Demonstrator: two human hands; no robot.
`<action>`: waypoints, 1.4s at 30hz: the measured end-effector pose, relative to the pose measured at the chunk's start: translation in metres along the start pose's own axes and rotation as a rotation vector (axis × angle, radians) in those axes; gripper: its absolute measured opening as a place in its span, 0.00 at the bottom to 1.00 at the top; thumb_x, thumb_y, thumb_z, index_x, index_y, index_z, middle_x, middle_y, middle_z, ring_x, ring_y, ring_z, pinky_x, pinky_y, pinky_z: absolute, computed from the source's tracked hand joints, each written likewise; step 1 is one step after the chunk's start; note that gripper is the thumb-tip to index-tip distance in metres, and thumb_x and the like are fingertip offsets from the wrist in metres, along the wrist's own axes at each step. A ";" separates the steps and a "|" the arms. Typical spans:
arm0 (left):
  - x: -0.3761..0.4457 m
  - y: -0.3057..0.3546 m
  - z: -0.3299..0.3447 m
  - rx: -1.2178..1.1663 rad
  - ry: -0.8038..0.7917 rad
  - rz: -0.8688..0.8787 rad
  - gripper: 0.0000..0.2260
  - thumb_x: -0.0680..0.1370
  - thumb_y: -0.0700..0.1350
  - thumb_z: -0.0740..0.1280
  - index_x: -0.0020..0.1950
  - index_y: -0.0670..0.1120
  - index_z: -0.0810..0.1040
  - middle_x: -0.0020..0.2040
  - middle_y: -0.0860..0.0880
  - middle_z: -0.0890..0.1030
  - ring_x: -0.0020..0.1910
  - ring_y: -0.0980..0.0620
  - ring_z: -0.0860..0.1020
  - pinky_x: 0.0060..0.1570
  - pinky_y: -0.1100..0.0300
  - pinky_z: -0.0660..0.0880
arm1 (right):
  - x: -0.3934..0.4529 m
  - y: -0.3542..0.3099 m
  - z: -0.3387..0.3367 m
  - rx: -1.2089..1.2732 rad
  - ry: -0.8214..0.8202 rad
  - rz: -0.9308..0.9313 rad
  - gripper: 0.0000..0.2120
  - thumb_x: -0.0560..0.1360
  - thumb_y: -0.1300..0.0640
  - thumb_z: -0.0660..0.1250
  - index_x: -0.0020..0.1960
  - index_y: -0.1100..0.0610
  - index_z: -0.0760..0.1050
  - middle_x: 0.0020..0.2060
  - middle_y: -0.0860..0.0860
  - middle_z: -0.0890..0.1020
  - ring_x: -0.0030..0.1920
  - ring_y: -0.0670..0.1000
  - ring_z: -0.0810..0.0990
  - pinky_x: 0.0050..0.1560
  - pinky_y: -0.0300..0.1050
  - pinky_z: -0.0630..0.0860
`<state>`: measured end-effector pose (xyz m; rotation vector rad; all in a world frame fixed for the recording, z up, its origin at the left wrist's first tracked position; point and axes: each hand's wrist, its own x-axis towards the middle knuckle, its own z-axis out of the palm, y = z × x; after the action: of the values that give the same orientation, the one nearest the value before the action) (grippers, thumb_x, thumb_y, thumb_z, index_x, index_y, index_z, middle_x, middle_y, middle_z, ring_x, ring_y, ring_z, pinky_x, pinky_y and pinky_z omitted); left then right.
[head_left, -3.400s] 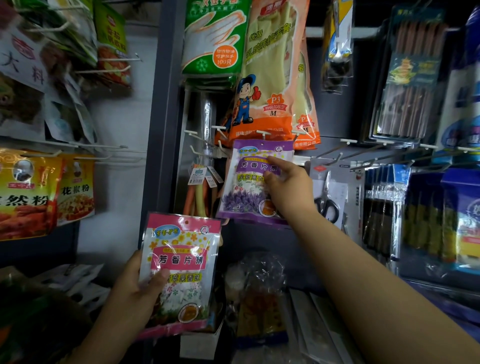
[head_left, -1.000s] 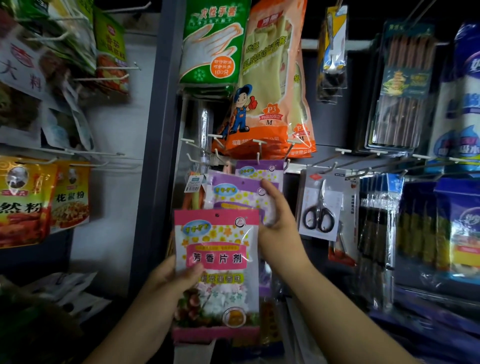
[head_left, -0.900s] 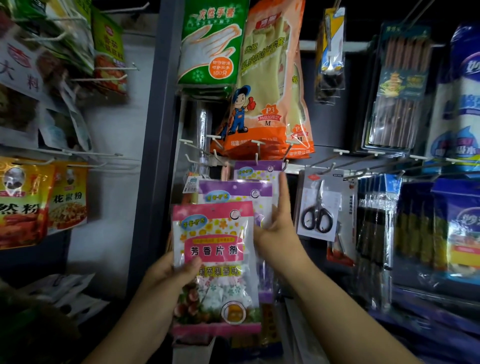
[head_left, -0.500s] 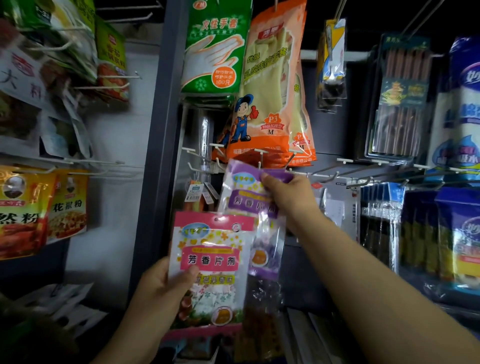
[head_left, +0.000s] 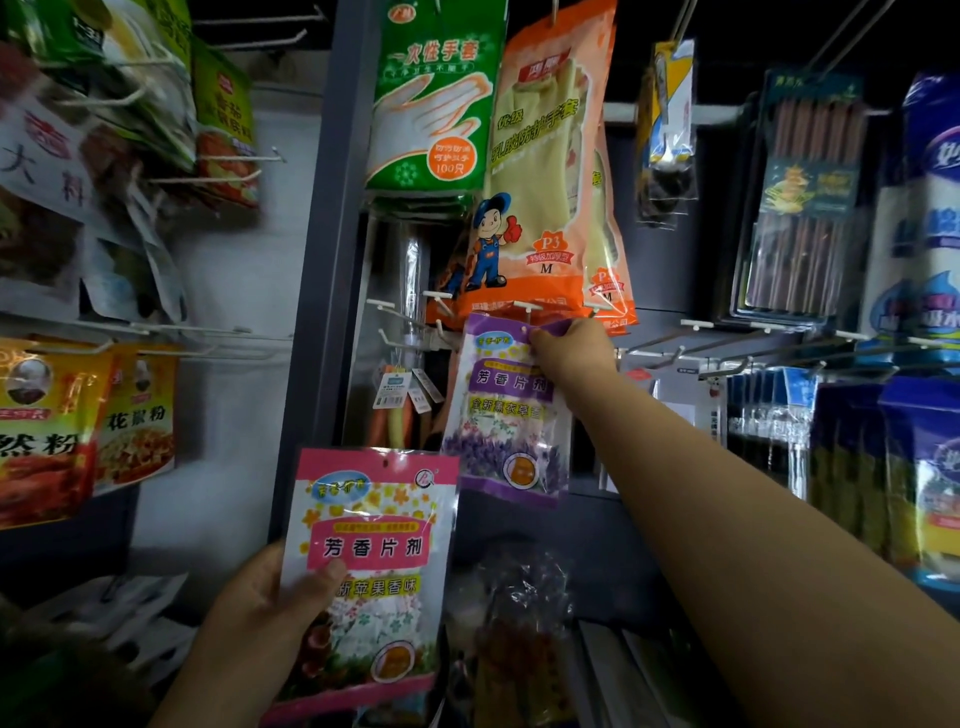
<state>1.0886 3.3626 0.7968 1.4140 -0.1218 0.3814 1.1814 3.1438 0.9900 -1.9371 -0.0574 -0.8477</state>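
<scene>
A pink-topped sachet packet (head_left: 371, 566) with flower print is low in the middle of the view. My left hand (head_left: 270, 608) grips its left edge, thumb across the front. Higher up, a purple lavender packet (head_left: 506, 410) hangs against the shop rack. My right hand (head_left: 571, 351) pinches its top right corner, just under a white-tipped peg hook (head_left: 527, 307). Whether the packet's hole sits on the hook is hidden by my fingers.
Orange rubber-glove packs (head_left: 545, 171) and a green disposable-glove pack (head_left: 436, 104) hang above. Bare peg hooks (head_left: 691, 338) stick out to the right, with chopstick packs (head_left: 805, 208) and blue packets (head_left: 930, 467) beyond. Spice packets (head_left: 78, 426) hang at the left.
My right hand has lifted the purple packet up to the hook row under the glove packs. My left hand has lowered the pink packet and drawn it to the left.
</scene>
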 end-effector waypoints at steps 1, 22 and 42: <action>0.001 -0.001 0.000 0.007 -0.002 0.001 0.07 0.75 0.39 0.68 0.52 0.44 0.80 0.41 0.48 0.86 0.46 0.45 0.82 0.44 0.53 0.75 | 0.000 0.002 0.001 -0.010 0.004 0.005 0.12 0.79 0.54 0.65 0.57 0.61 0.76 0.53 0.58 0.81 0.45 0.55 0.78 0.40 0.44 0.72; -0.002 -0.010 -0.006 0.064 0.025 -0.033 0.06 0.74 0.40 0.69 0.51 0.46 0.81 0.40 0.48 0.86 0.46 0.45 0.82 0.44 0.55 0.74 | -0.045 0.101 0.047 0.122 0.149 0.121 0.15 0.77 0.45 0.64 0.50 0.57 0.75 0.45 0.54 0.81 0.49 0.59 0.81 0.52 0.57 0.78; -0.008 -0.012 0.038 -0.094 -0.033 -0.020 0.04 0.75 0.40 0.68 0.49 0.44 0.80 0.43 0.46 0.86 0.45 0.46 0.84 0.46 0.52 0.78 | -0.133 0.099 0.014 0.382 -0.420 0.029 0.14 0.72 0.47 0.70 0.52 0.55 0.75 0.43 0.52 0.82 0.44 0.47 0.83 0.44 0.36 0.77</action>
<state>1.0908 3.3224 0.7897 1.3276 -0.1501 0.3320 1.1262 3.1438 0.8333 -1.7139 -0.4110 -0.3639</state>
